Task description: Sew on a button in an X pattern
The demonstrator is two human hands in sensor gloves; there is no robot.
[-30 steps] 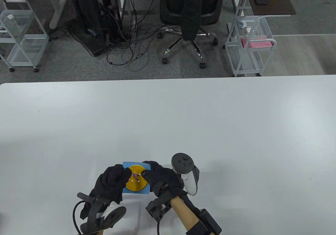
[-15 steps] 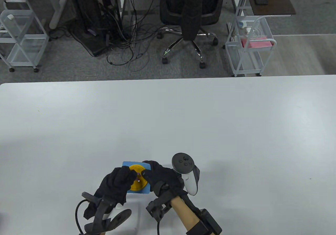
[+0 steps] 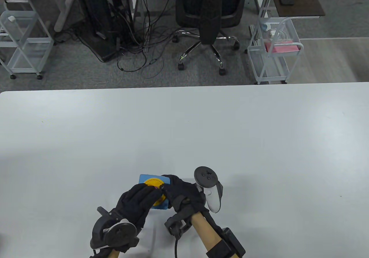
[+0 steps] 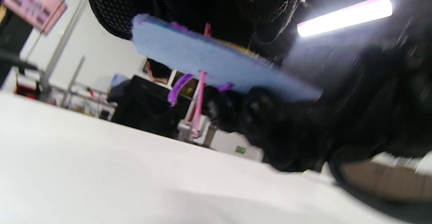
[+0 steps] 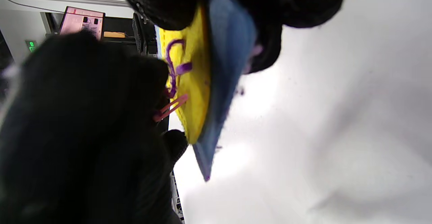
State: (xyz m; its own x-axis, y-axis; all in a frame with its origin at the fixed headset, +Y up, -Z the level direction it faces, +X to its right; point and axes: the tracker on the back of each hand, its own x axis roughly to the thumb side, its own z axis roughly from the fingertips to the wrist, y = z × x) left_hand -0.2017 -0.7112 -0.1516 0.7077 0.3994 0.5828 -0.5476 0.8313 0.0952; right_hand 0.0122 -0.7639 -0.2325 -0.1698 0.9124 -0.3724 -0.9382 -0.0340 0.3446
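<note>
Near the front edge of the white worktop (image 3: 184,131), both gloved hands met at a blue felt square (image 3: 146,178) that carried a yellow felt button (image 3: 151,181). Held clear of the worktop surface and tilted, the square showed its blue underside (image 4: 216,65) in the left wrist view. The left hand (image 3: 138,201) lay over the button's near left part, its fingers (image 3: 151,192) curled together on a pink needle (image 5: 170,108) at the button's face. That needle passed through the square and came out below it (image 4: 198,106), with purple thread (image 4: 177,89) hanging beside it. The right hand (image 3: 181,193) gripped the square's right edge, its fingers (image 5: 270,45) clamped on the felt with the thumb on the yellow side. Purple thread (image 5: 173,67) looped across the button face. Beyond the square, the worktop stretched away pale, and past its far edge stood a black office chair (image 3: 209,7) and a white wire cart (image 3: 274,50).
</note>
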